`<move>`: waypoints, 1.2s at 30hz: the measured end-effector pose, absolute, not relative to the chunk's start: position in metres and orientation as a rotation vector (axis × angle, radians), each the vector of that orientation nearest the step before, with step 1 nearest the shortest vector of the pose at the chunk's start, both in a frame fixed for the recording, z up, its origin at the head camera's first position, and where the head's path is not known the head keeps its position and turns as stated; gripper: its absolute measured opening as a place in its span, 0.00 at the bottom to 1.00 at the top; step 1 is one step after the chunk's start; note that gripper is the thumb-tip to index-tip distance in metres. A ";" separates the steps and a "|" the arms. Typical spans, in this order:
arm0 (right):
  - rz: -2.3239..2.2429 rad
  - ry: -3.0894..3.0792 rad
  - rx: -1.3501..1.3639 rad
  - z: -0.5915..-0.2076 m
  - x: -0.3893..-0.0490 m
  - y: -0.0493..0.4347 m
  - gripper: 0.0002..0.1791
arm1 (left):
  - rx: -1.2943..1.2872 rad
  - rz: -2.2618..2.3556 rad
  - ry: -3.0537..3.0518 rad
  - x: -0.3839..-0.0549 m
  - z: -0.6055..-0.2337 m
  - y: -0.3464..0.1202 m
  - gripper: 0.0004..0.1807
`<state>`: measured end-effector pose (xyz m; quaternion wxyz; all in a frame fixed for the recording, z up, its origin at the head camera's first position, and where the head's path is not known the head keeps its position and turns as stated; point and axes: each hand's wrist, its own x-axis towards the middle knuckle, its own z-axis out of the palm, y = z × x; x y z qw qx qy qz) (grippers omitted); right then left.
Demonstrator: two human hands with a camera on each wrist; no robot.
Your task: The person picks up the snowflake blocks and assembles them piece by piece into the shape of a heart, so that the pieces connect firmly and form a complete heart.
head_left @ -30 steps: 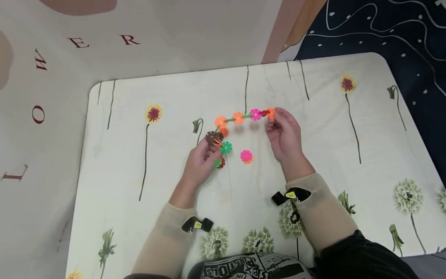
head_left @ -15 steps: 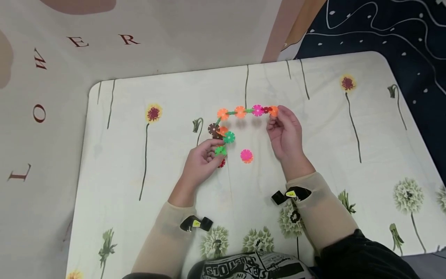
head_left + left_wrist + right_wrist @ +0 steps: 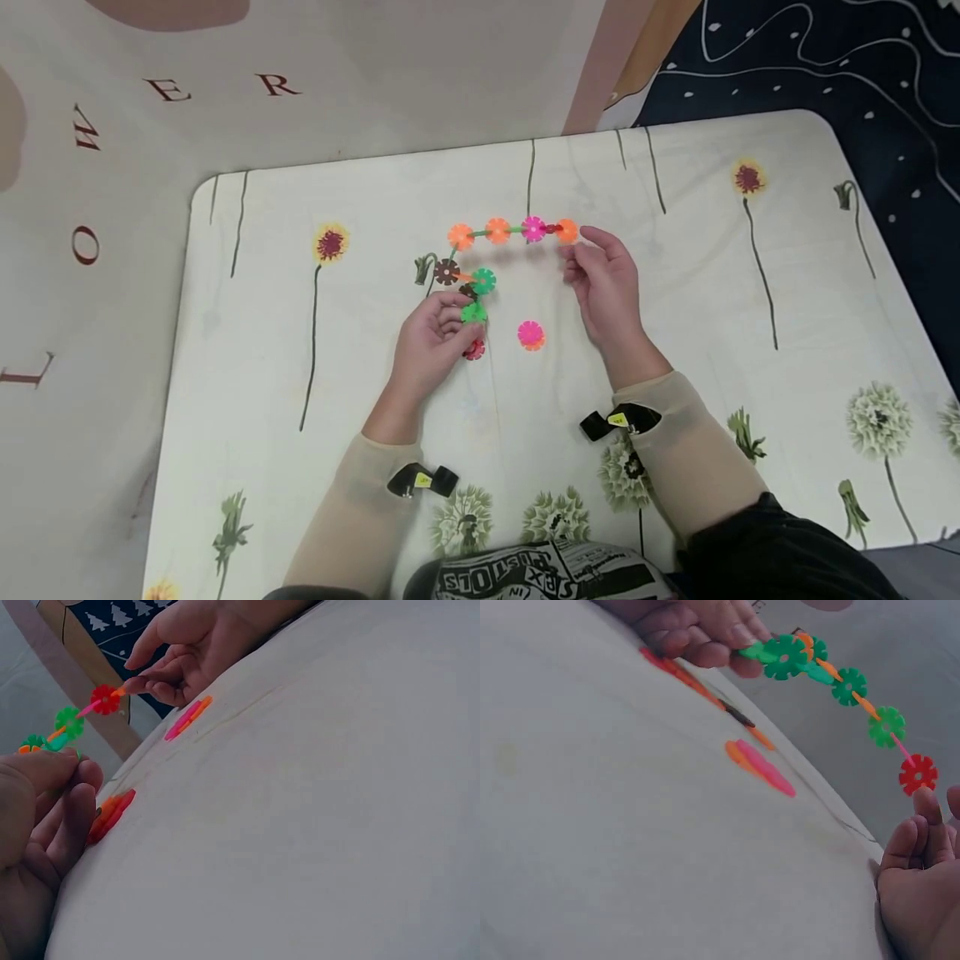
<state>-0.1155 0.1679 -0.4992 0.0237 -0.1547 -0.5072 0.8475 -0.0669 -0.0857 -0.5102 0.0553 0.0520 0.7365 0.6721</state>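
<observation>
A chain of interlocked plastic snowflake discs [image 3: 497, 231] hangs in a curve between the hands, in orange, pink, green and brown. My left hand [image 3: 431, 337] pinches a green snowflake disc [image 3: 473, 312] at one end between thumb and fingers. At the other end, an orange disc [image 3: 567, 232] is close to my right hand [image 3: 606, 275]. The right wrist view shows a fingertip touching the chain's end just under a red disc [image 3: 919, 774]; the thumb and index finger stand apart. Loose discs [image 3: 112, 816], red and orange, lie on the table below the left hand.
A pink disc [image 3: 530, 333] overlaps an orange one on the table between the hands. The white tabletop [image 3: 375, 208] has printed flowers. A pale lettered wall [image 3: 420, 75] rises behind it, and dark patterned fabric [image 3: 825, 67] lies beyond the right corner.
The left hand has shifted its hold from near the brown disc to the green disc. The chain moved up, then left. The right hand's pinch on the orange end has loosened.
</observation>
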 end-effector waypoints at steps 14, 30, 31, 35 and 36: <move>1.380 -2.766 0.554 -0.510 -0.104 0.169 0.09 | 0.094 2.191 2.155 -0.068 -0.512 -0.088 0.19; 1.229 -2.869 0.808 -0.510 -0.105 0.172 0.11 | 0.092 2.247 2.103 -0.064 -0.511 -0.090 0.19; 1.263 -2.839 0.803 -0.511 -0.105 0.173 0.11 | 0.101 2.242 2.103 -0.064 -0.511 -0.089 0.19; 1.499 -2.672 0.744 -0.513 -0.102 0.173 0.11 | 0.113 2.220 2.114 -0.064 -0.510 -0.088 0.18; 1.564 -2.624 0.728 -0.513 -0.102 0.172 0.11 | 0.112 2.217 2.117 -0.064 -0.510 -0.088 0.18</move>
